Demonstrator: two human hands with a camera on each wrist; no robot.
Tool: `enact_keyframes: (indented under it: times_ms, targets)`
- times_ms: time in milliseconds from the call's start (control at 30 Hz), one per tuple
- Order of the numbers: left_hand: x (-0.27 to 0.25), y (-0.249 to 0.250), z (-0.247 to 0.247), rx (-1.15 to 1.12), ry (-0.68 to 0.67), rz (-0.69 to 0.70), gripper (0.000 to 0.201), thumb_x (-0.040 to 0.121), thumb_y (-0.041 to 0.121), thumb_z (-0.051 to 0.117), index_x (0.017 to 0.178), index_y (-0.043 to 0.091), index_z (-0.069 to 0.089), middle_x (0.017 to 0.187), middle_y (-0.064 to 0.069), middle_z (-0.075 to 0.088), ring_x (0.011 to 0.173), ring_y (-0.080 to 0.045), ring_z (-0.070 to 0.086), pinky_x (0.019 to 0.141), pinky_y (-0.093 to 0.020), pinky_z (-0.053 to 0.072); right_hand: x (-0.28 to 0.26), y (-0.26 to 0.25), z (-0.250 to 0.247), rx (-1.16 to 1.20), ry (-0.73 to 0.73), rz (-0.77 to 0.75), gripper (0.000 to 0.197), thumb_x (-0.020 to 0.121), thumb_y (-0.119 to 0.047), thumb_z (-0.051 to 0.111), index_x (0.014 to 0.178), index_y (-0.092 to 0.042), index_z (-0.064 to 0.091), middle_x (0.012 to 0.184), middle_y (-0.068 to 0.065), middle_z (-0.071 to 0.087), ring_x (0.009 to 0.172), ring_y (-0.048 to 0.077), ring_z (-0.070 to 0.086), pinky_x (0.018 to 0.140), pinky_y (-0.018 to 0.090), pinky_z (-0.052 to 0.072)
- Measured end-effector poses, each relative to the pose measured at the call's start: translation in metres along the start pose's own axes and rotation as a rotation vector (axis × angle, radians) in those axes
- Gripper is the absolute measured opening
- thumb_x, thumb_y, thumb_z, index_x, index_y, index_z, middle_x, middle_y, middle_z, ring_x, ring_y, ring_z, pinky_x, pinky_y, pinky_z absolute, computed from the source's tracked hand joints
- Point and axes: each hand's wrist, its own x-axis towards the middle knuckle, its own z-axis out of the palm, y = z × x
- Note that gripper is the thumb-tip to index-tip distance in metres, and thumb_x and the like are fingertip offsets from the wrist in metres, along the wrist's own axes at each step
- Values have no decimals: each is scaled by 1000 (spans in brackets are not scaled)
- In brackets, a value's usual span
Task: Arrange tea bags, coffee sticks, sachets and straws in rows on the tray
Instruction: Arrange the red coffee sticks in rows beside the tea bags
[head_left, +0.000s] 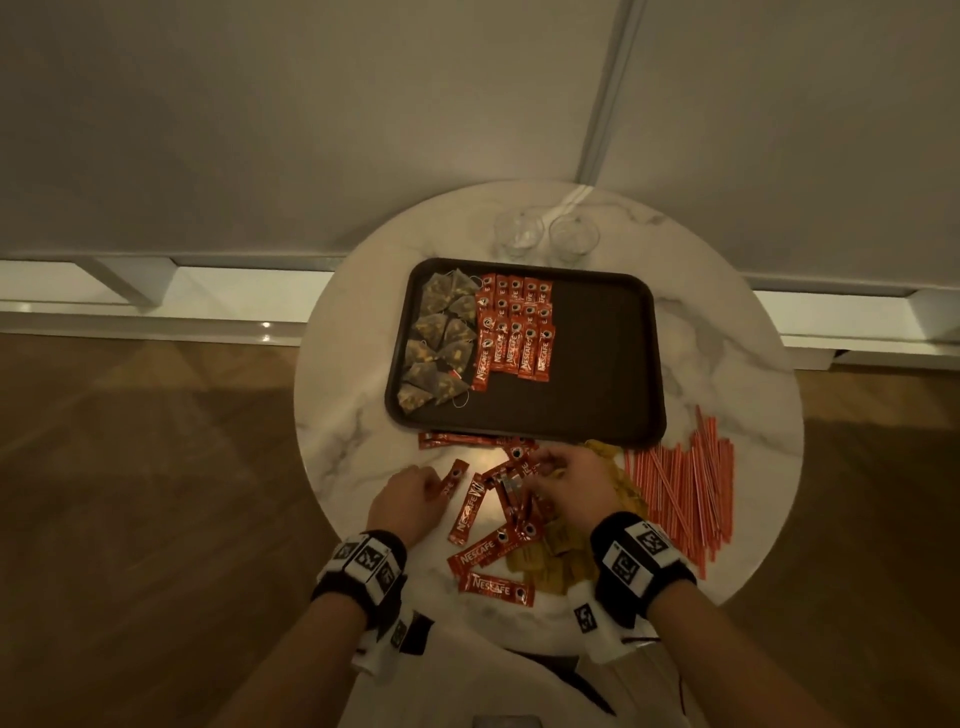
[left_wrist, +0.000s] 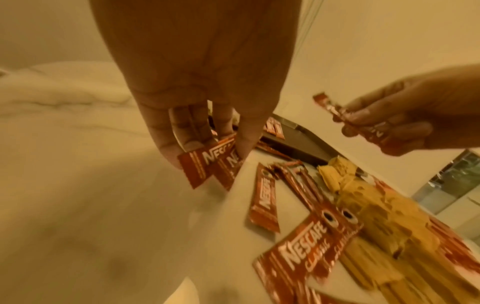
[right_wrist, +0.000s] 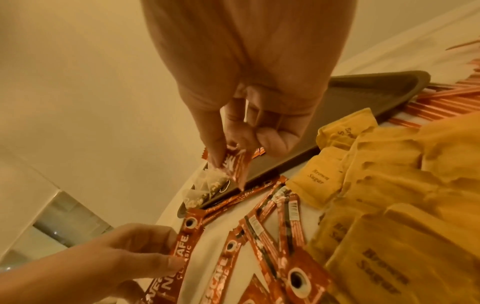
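A dark tray (head_left: 597, 364) holds pyramid tea bags (head_left: 441, 338) down its left side, with rows of red coffee sticks (head_left: 514, 327) beside them. Loose coffee sticks (head_left: 493, 545) lie on the table in front of the tray. My left hand (head_left: 434, 486) pinches coffee sticks (left_wrist: 205, 166) by one end, low over the table. My right hand (head_left: 540, 467) pinches another coffee stick (right_wrist: 236, 164) just above the pile, near the tray's front rim. Yellow brown sugar sachets (head_left: 561, 561) lie under and beside my right wrist. Red straws (head_left: 685, 488) lie in a heap at the right.
The round marble table (head_left: 353, 415) stands against a pale wall. Two clear glasses (head_left: 519, 234) stand behind the tray. The tray's right half is bare. Wood floor lies on both sides of the table.
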Motion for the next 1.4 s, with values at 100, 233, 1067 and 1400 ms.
enact_keyframes:
  times_ms: [100,233,1067,1400]
  targets:
    - [-2,0,-15,-316,25,2,7,88,29,68,91,24,65,90,3,69,76,-14,70,74,-35,58,6,-9,-2,151,-2,52,13,86,-15,71,98,-18,66,95,-4,64,78,11,67,61,22,57]
    - [-4,33,-42,-836,-46,23,11,88,15,69,99,13,66,96,-5,73,84,-23,72,77,-43,60,18,-21,-1,287,-2,41,12,81,-18,77,91,-18,70,92,3,72,81,19,72,73,36,60]
    - [96,62,-78,-868,-170,3,16,87,17,69,102,12,67,101,-2,73,92,-16,71,77,-28,59,117,-12,15,190,181,194,1,84,-16,74,84,-16,75,80,1,73,66,18,69,62,27,58]
    - [70,40,-53,-673,-330,-12,6,91,13,65,97,12,65,84,-5,73,68,-13,71,60,-23,55,161,-20,18,134,256,167,9,84,-18,75,76,-20,71,72,-1,71,48,12,62,58,31,59]
